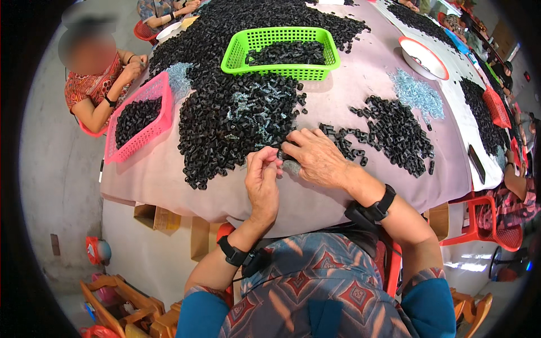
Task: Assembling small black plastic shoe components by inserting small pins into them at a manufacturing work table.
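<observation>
My left hand (263,183) and my right hand (322,159) meet at the table's near side, fingertips almost touching. Between them is a small black plastic part (281,154), pinched by both hands and mostly covered by the fingers. Something greyish (291,167) shows under my right fingers; its kind is unclear. Just beyond my hands spreads a heap of small black plastic parts (209,129), with silvery screws (256,107) scattered on top. To the right of my right hand lies a smaller pile of black parts (397,135).
A green basket (276,70) and a pink basket (147,138) hold black parts. Clear bluish-silver small pieces (417,93) lie at right, near a red-rimmed white bowl (424,58) and a dark phone (476,163). A person (96,87) sits at left; others work at the far side and right.
</observation>
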{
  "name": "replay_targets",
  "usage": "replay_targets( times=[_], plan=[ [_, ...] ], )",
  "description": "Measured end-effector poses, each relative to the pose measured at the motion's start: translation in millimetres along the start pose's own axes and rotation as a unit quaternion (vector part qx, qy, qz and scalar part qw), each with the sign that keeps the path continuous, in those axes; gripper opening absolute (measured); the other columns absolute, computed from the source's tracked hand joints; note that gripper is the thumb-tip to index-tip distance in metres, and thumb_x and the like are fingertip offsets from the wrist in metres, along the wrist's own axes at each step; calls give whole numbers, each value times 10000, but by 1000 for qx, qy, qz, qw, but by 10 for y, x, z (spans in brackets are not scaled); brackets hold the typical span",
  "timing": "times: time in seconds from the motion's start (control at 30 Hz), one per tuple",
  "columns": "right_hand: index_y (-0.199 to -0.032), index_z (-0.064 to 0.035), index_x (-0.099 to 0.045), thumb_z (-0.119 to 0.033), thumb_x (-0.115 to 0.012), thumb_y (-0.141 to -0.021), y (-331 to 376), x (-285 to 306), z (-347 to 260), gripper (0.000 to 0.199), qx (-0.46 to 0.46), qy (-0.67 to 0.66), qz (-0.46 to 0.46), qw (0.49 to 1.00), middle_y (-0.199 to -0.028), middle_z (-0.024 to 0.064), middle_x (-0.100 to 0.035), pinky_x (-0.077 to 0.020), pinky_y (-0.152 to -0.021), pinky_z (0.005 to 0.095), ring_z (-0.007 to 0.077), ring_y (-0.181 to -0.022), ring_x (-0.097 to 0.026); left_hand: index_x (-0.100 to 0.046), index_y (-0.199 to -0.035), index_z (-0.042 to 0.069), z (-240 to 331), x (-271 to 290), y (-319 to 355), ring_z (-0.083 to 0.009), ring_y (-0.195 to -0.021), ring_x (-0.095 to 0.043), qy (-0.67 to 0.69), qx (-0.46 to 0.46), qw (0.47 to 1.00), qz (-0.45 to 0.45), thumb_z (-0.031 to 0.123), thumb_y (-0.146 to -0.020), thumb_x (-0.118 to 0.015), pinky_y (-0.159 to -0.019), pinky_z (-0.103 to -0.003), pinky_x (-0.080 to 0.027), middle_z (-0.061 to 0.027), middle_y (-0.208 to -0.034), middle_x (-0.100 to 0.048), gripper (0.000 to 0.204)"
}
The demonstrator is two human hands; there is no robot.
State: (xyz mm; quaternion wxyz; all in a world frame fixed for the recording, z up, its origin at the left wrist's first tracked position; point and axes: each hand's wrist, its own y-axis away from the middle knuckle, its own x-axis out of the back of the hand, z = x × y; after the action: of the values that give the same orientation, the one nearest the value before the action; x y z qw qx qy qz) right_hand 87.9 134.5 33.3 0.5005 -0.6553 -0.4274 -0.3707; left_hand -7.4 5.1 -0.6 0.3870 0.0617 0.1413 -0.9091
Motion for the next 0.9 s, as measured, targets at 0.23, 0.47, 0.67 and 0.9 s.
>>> replay_targets(
  times=[0.23,0.47,0.67,0.9],
  plan=[
    [-992,-51,-594,-70,-605,-681,213,123,16,311,-16,-29,-11,999,-957,88,-514,-371,-846,376,271,-936,-491,-564,-1047,-11,-22,25,-10,-103,-812,-508,-5,-14,1000,-5,-83,-865,-446,-662,-211,-441,-40,-956,-447,228],
    [-963,-40,-596,53,-549,-665,162,289,208,316,-67,-103,136,983,-865,121,-563,-451,-741,388,320,-833,-520,-571,-1042,-3,-26,47,-15,-106,-813,-522,6,-15,1000,0,-85,-856,-452,-655,-209,-440,-42,-956,-452,235],
    [-865,-47,-615,51,-556,-657,25,269,278,237,-92,-107,40,989,-759,98,-557,-433,-702,408,314,-789,-524,-574,-1044,3,-42,44,-12,-110,-820,-534,-21,-11,1000,-5,-82,-840,-442,-653,-209,-444,-50,-957,-458,257],
    [-788,-66,-651,0,-608,-624,-177,181,192,182,-75,68,-81,992,-796,96,-607,-434,-711,392,297,-826,-570,-573,-1036,-6,-62,52,-21,-125,-814,-533,-23,-20,999,-21,-108,-797,-430,-713,-225,-455,-63,-958,-462,296]
  ],
)
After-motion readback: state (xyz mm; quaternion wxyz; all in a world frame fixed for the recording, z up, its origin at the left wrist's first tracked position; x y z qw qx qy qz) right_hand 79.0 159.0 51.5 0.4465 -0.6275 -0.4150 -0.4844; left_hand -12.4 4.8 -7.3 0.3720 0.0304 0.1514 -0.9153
